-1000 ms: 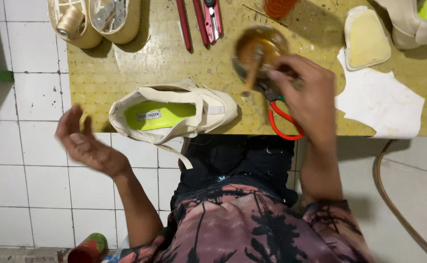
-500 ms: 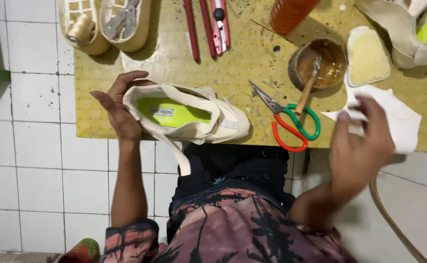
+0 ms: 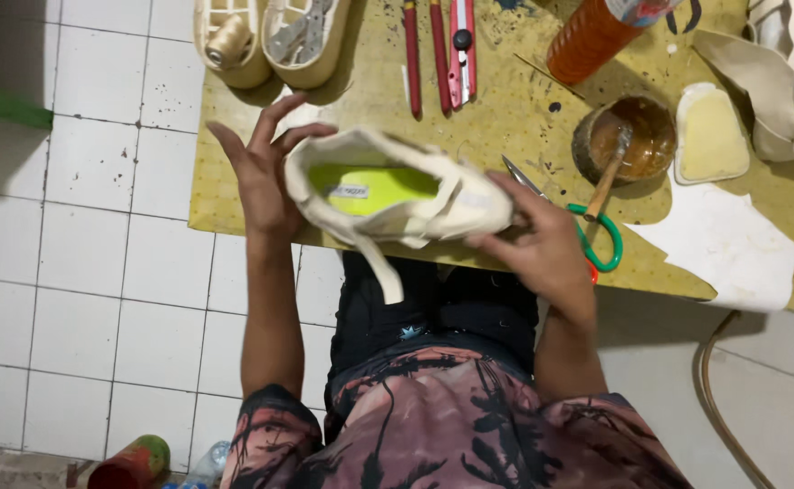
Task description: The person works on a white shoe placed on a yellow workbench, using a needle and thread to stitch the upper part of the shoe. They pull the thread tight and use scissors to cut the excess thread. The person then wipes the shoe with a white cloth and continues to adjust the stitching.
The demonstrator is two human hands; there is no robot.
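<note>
Both hands have closed in on the cream shoe (image 3: 388, 186), lifting it over the table's (image 3: 234, 204) near edge. Left hand (image 3: 265, 172) cups the heel with fingers spread; right hand (image 3: 542, 244) pinches the toe. An even grip at both ends should keep it level.

One yellow tabletop (image 3: 505, 86) carries the things. One cream shoe upper with a lime insole (image 3: 388, 186), held between two hands: left hand (image 3: 265, 177), right hand (image 3: 542, 244). Two shoe lasts (image 3: 270, 36) far left. Three red hand tools (image 3: 437, 50). One orange bottle (image 3: 591, 36). One brown glue bowl (image 3: 628, 140). One pair of scissors (image 3: 591, 240). One white paper sheet (image 3: 732, 244).
</note>
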